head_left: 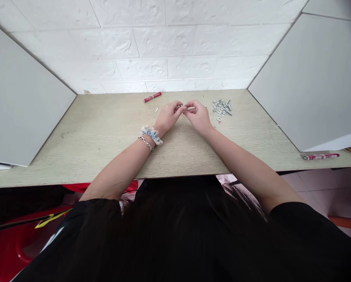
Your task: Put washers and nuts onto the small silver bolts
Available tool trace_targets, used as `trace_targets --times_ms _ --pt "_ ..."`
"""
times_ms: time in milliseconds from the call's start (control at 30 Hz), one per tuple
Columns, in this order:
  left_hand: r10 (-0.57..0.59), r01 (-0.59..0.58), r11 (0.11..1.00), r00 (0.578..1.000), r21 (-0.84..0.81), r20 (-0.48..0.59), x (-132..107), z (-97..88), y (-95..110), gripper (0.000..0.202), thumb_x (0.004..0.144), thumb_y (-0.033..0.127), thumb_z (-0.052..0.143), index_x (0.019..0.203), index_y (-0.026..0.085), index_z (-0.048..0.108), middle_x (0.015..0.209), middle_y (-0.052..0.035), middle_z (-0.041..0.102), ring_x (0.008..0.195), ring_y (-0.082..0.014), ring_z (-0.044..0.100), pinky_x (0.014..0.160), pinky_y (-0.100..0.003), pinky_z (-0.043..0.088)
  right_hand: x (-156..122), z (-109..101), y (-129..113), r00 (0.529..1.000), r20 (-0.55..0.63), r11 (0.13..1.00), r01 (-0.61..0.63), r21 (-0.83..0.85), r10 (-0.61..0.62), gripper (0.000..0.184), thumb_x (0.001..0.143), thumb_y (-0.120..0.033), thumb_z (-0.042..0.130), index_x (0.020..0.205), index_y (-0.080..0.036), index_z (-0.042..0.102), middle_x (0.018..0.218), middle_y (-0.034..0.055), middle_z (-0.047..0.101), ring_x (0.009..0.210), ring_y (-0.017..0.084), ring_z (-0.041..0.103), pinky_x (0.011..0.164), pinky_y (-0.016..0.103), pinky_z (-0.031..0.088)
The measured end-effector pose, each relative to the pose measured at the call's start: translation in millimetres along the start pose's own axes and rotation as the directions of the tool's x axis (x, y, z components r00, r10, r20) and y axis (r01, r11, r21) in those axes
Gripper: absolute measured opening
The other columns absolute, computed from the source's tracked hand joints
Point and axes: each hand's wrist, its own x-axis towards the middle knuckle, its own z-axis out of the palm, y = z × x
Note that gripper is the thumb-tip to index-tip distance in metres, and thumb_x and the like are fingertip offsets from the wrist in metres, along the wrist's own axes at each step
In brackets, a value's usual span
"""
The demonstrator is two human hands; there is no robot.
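Close together over the middle of the desk, my left hand and my right hand meet at the fingertips. Both are closed in a pinch on a small silvery metal fastener. My fingers cover most of it, so I cannot make out whether it is a bolt, a nut or both. Just right of my right hand lies a loose pile of silvery bolts, nuts and washers. A hair scrunchie and a chain bracelet circle my left wrist.
A red pen-like tube lies near the wall, with small white crumbs below it. Another red tube rests at the right front edge. Grey panels flank the wooden desk, and a white brick wall backs it.
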Motion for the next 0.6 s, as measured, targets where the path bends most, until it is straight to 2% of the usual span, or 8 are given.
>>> trace_targets --times_ms 100,233,333,500,600 --pt "0.013 -0.013 1.000 1.000 0.015 0.009 0.5 1.3 -1.7 0.021 0.089 0.032 0.051 0.098 0.016 0.060 0.078 -0.0017 0.064 0.072 -0.0117 0.056 0.070 -0.024 0.043 0.1 -0.4 0.9 0.999 0.011 0.999 -0.049 0.019 0.049 0.012 0.075 -0.023 0.058 0.083 -0.017 0.051 0.079 -0.0015 0.058 0.069 0.010 0.055 0.069 0.025 0.044" --pt "0.034 -0.034 0.999 0.999 0.021 0.013 0.9 1.5 -1.3 0.020 0.089 0.031 0.051 0.099 0.017 0.061 0.078 -0.0015 0.064 0.072 -0.0117 0.056 0.071 -0.024 0.043 0.8 1.5 1.8 0.992 0.050 0.981 -0.120 0.154 0.113 0.022 0.070 -0.015 0.059 0.089 -0.019 0.049 0.099 -0.0007 0.056 0.067 0.006 0.055 0.068 0.024 0.045" --pt "0.045 -0.045 0.999 0.999 0.020 0.003 0.4 1.4 0.0 0.021 0.090 0.031 0.050 0.101 0.017 0.059 0.081 -0.0020 0.064 0.073 -0.0115 0.057 0.071 -0.025 0.044 1.2 3.2 0.1 0.975 0.116 0.930 -0.216 0.297 0.189 0.029 0.070 -0.014 0.057 0.095 -0.022 0.045 0.111 -0.0013 0.052 0.071 0.005 0.057 0.068 0.023 0.047" --pt "0.088 -0.087 0.995 0.996 0.038 -0.015 -0.3 2.8 0.6 0.022 0.089 0.030 0.050 0.105 0.017 0.057 0.093 -0.0045 0.065 0.080 -0.0126 0.058 0.074 -0.025 0.046 4.9 2.3 -0.8 0.924 0.174 0.835 -0.383 0.394 0.342 0.013 0.082 -0.028 0.049 0.093 -0.023 0.043 0.096 -0.0021 0.055 0.063 0.006 0.056 0.063 0.023 0.049" --pt "0.119 -0.119 0.991 0.993 0.065 -0.009 -0.2 3.8 0.0 0.021 0.089 0.028 0.050 0.106 0.017 0.056 0.095 -0.0052 0.064 0.084 -0.0131 0.058 0.077 -0.026 0.046 7.3 1.3 -0.5 0.898 0.175 0.811 -0.439 0.387 0.403 0.024 0.087 -0.045 0.045 0.089 -0.021 0.045 0.083 -0.0010 0.057 0.057 0.008 0.055 0.059 0.024 0.050"
